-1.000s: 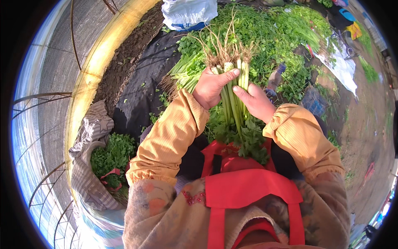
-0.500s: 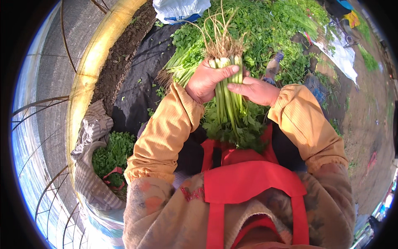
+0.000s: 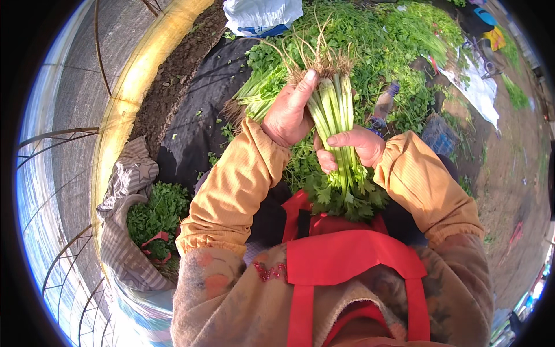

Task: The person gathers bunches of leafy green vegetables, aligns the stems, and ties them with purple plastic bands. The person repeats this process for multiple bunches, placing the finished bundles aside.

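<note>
- Nearest: red apron [image 3: 355,254] over a brown patterned top; tan oversleeves [image 3: 234,188] on both forearms.
- Stalk bunch [image 3: 332,110] is held up in front of the apron, approx. mid-view, roots [image 3: 326,63] pointing away, leafy tops [image 3: 347,199] toward the lap; can't tell if leaves touch the apron.
- R hand [image 3: 361,144] grips the bunch around mid-stalk, thumb across the front, fingertips curled round the L side.
- L hand [image 3: 287,115] is at the bunch's L side, nr the root end, thumb extended up beside the stalks; its other fingers are hidden, so can't tell if it's closed on them.
- To the L, nr the L elbow: striped cloth [image 3: 130,254] partly round a heap of greens [image 3: 156,214], w/ a pinkish-red strip [image 3: 155,238] on it.
- Beyond the hands: big pile of loose greens [image 3: 358,34]; clear bottle [image 3: 384,104] just past the R hand.
- Dark ground sheet [image 3: 196,115] L of the pile, bare soil [image 3: 167,81] alongside.
- Far end: white-&-blue plastic bag [image 3: 263,14]; white sheet [image 3: 477,92] off to the R.
</note>
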The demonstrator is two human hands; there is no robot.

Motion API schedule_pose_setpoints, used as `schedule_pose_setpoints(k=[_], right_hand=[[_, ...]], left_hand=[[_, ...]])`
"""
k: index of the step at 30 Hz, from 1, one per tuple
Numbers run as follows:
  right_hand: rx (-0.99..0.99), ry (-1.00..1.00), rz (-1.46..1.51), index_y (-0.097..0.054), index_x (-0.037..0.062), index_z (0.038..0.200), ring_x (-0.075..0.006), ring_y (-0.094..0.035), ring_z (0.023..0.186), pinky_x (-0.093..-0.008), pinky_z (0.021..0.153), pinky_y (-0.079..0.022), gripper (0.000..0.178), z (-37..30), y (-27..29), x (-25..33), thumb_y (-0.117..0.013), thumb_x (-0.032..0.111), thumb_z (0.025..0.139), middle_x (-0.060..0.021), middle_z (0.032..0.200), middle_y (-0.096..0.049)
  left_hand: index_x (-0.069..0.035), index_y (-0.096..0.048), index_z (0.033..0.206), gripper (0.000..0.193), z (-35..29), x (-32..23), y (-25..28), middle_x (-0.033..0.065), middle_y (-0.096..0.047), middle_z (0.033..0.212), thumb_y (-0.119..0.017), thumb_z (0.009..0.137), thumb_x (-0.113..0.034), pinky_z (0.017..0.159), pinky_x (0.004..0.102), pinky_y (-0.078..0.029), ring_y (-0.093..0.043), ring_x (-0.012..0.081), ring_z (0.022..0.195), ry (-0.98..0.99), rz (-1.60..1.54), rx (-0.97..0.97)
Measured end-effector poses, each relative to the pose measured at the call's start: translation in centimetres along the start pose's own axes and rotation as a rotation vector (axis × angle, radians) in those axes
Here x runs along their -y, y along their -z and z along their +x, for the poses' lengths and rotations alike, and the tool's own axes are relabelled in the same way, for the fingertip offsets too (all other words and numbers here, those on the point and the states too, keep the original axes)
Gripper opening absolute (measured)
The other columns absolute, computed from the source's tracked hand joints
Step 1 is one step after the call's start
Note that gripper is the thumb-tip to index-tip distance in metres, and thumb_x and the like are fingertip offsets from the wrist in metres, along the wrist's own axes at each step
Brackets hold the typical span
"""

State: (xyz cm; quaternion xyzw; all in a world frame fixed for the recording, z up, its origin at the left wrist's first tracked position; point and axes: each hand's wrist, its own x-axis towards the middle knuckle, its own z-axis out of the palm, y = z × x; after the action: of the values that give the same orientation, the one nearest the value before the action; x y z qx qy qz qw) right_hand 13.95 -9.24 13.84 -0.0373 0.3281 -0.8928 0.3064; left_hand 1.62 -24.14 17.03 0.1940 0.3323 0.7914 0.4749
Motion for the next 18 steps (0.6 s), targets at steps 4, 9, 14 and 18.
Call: schedule_pose_setpoints(k=[4,9,14,18], right_hand=[[-0.038,-0.051,-0.023,-0.062,-0.0017,0.112,-0.0212,-0.064,0.075,-0.0363,0.071,-0.054,0.034,0.2,0.3,-0.1,-0.07,0.025,0.093,-0.0104,0.087,-0.065],[-0.066,-0.077,-0.107,-0.061,-0.0011,0.111,-0.0211,-0.064,0.076,-0.0352,0.07,-0.054,0.032,0.2,0.1,0.0,-0.07,0.024,0.093,-0.0104,0.089,-0.065],[-0.02,-0.047,-0.125,-0.061,-0.0014,0.108,-0.0212,-0.066,0.076,-0.0348,0.069,-0.054,0.029,0.5,0.3,-0.3,-0.07,0.022,0.093,-0.0112,0.087,-0.066],[-0.123,0.035,-0.173,-0.063,-0.0011,0.103,-0.0214,-0.068,0.075,-0.0342,0.069,-0.054,0.024,0.1,-0.3,0.3,-0.07,0.019,0.092,-0.0112,0.08,-0.067]], left_hand=[[0.002,-0.054,0.139,0.053,-0.5,0.0,-0.9,0.0213,-0.066,0.129,-0.061,0.104,-0.038,0.099,0.0498,-0.058,-0.067,0.0354,0.119,-0.062,0.153,-0.089],[-0.002,-0.059,0.129,0.034,-0.6,0.2,-0.2,0.0148,-0.071,0.112,-0.065,0.103,-0.023,0.089,0.0479,-0.062,-0.073,0.0333,0.102,-0.016,0.072,-0.167],[0.002,-0.062,0.125,0.041,-0.3,0.5,-0.1,0.0188,-0.073,0.112,-0.062,0.104,-0.034,0.09,0.0468,-0.062,-0.074,0.0331,0.101,-0.044,0.169,-0.198],[0.001,-0.052,0.14,0.075,0.3,0.5,1.1,0.0245,-0.065,0.129,-0.047,0.103,-0.064,0.102,0.0493,-0.054,-0.067,0.0339,0.117,-0.019,0.15,-0.142]])
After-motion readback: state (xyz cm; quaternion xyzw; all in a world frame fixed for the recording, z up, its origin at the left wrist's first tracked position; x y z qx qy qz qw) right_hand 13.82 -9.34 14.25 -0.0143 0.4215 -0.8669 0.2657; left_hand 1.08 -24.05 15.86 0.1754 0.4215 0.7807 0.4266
